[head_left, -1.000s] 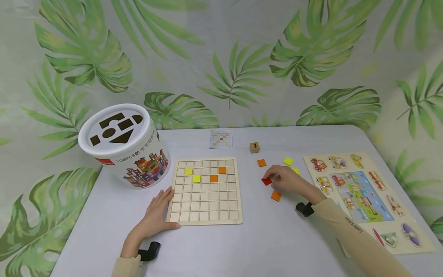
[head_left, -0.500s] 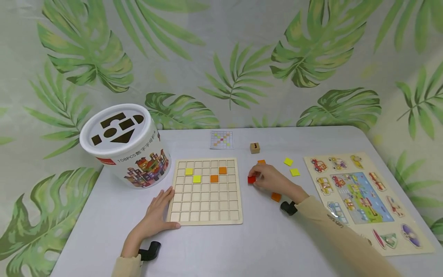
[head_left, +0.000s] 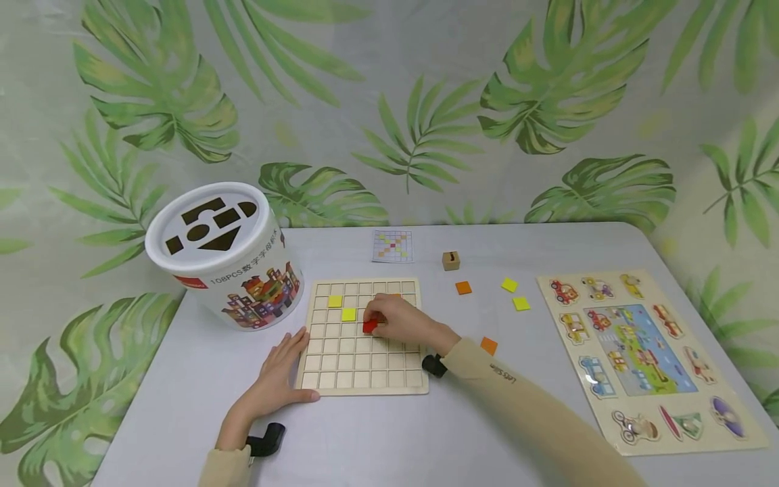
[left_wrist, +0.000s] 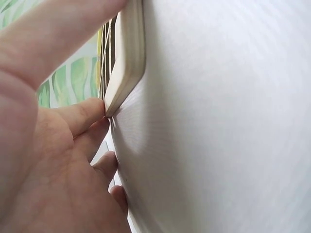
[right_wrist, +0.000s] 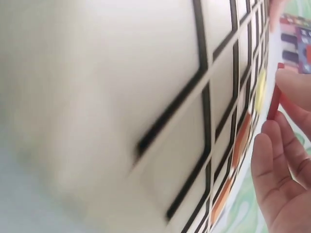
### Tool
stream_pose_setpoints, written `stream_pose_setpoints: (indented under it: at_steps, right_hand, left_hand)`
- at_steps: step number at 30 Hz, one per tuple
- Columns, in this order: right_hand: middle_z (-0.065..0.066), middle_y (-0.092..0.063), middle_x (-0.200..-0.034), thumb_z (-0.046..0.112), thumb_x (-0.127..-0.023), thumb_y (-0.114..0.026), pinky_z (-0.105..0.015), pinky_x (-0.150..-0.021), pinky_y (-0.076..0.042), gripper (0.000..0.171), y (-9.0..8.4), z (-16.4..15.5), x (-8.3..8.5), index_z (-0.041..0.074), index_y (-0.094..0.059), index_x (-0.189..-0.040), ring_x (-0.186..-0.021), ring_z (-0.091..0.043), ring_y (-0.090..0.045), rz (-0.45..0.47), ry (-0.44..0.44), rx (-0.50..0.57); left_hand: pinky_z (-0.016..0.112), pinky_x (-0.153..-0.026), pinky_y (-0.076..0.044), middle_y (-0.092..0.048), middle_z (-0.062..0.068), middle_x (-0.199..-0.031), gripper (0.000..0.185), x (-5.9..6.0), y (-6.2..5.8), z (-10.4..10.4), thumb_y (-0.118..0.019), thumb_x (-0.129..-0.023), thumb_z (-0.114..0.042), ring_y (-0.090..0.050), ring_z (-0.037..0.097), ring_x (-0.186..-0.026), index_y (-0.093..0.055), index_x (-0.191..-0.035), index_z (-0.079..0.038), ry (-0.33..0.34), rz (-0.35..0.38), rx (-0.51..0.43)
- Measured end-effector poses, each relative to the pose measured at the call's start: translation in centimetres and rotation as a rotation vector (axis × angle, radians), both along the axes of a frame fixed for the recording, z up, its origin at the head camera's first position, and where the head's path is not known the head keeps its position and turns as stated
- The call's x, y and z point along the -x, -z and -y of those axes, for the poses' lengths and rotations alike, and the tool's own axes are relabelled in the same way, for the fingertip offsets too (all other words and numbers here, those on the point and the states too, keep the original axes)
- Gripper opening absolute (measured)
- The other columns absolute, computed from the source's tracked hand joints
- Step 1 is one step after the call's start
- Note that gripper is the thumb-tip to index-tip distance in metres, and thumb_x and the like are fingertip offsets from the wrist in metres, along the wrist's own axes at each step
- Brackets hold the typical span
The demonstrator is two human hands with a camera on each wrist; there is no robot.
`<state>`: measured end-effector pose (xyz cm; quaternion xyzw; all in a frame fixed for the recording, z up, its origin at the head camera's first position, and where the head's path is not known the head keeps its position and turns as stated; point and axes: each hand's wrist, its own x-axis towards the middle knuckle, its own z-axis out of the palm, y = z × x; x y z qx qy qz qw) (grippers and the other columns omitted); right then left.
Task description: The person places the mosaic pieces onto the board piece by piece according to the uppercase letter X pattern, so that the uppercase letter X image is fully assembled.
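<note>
White shape-sorter bucket [head_left: 225, 253] is standing far left. Left hand [head_left: 276, 379], fingers straight and together, is pressing against the near-left corner of the wooden grid board [head_left: 363, 368]. Right hand [head_left: 402, 320] is pinching a red tile [head_left: 369, 326] over the board's middle cells. Loose orange tile [head_left: 488, 345] and vehicle puzzle [head_left: 639, 352] are lying right.

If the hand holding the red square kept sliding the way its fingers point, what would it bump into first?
The right hand points left across the wooden grid board with the red tile. Probably the yellow tile just ahead comes first, though it may pass over it. Farther left stands the white bucket.
</note>
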<state>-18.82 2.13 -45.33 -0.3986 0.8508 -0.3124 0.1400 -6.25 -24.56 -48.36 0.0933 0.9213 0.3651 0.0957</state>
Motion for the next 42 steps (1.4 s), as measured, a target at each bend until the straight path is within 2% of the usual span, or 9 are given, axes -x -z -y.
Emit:
stream_pose_setpoints:
  at_steps: [13,20,24,29,36,42]
  right_hand:
    - [0.001,-0.056,-0.088,-0.002,-0.081,-0.070,-0.020,-0.069,-0.045,0.016,0.4,2.3,-0.1,0.007,-0.067,-0.094,-0.077,-0.013,-0.050,-0.074,-0.031,-0.094]
    - [-0.002,-0.059,-0.091,-0.003,-0.085,-0.064,-0.022,-0.069,-0.047,0.017,-0.2,0.9,0.1,0.004,-0.069,-0.100,-0.079,-0.013,-0.050,0.018,-0.014,-0.015]
    - [-0.006,-0.064,-0.096,-0.002,-0.085,-0.064,-0.023,-0.072,-0.051,0.017,-0.7,-2.7,0.9,0.001,-0.068,-0.102,-0.083,-0.014,-0.055,0.050,0.037,0.077]
    - [-0.010,-0.066,-0.097,-0.003,-0.083,-0.066,-0.030,-0.072,-0.053,0.018,-0.5,-9.9,2.1,-0.001,-0.067,-0.101,-0.084,-0.018,-0.058,-0.008,0.173,0.121]
    - [-0.013,-0.065,-0.097,-0.004,-0.082,-0.069,-0.041,-0.075,-0.053,0.018,0.5,-19.5,2.8,-0.003,-0.067,-0.100,-0.088,-0.027,-0.059,-0.060,0.368,0.044]
    - [-0.016,-0.062,-0.097,-0.006,-0.079,-0.070,-0.048,-0.078,-0.052,0.020,0.5,-23.3,2.3,-0.005,-0.066,-0.099,-0.091,-0.034,-0.058,-0.054,0.434,-0.051]
  left_hand:
    - [0.059,-0.112,0.002,-0.015,0.020,-0.156,0.109,0.0,-0.1,0.0,-0.085,-0.067,-0.036,-0.001,0.041,-0.142,-0.025,-0.148,0.005,0.006,-0.011,0.002]
    - [0.059,-0.112,0.002,-0.014,0.019,-0.157,0.109,0.1,0.3,0.0,-0.086,-0.067,-0.034,-0.001,0.040,-0.143,-0.025,-0.148,0.006,0.005,-0.009,0.002]
    - [0.058,-0.112,0.002,-0.014,0.018,-0.157,0.110,0.2,0.5,0.0,-0.086,-0.066,-0.035,-0.001,0.039,-0.143,-0.024,-0.148,0.005,0.007,-0.001,0.012]
    - [0.058,-0.112,0.002,-0.014,0.019,-0.157,0.111,0.1,0.3,0.1,-0.085,-0.066,-0.037,-0.001,0.041,-0.143,-0.024,-0.148,0.005,0.003,-0.002,0.020]
    - [0.059,-0.112,0.003,-0.014,0.020,-0.157,0.111,0.0,0.0,-0.1,-0.085,-0.066,-0.037,-0.001,0.041,-0.142,-0.024,-0.148,0.005,0.004,-0.005,0.009]
    - [0.058,-0.112,0.004,-0.014,0.019,-0.157,0.111,0.1,0.0,-0.2,-0.085,-0.066,-0.036,-0.001,0.041,-0.143,-0.024,-0.149,0.004,0.002,-0.001,0.004]
